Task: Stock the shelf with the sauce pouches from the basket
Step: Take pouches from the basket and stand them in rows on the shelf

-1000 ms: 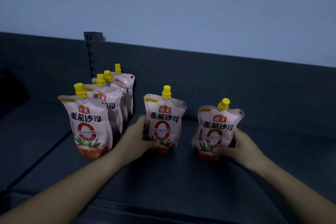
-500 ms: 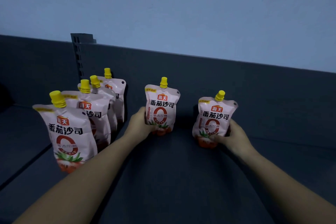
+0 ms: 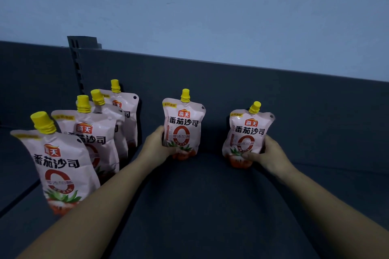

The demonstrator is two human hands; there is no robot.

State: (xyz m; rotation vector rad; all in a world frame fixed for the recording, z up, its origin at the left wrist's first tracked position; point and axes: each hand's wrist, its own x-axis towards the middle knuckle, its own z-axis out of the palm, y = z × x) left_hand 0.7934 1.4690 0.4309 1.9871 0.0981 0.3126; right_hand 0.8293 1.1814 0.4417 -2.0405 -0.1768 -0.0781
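Dark shelf (image 3: pixel 210 206) carries everything; basket not in view. Row of four pouches (image 3: pixel 61 170) stands far-to-near on the left. My left hand (image 3: pixel 155 145) grips the middle pouch (image 3: pixel 183 126) low on its side, fingers curled round it. My right hand (image 3: pixel 271 155) grips the right pouch (image 3: pixel 248 132) near its base, slightly tilted. Soft, squashy film, probably light and slippery: hold the full lower belly, not the yellow cap (image 3: pixel 185 95).
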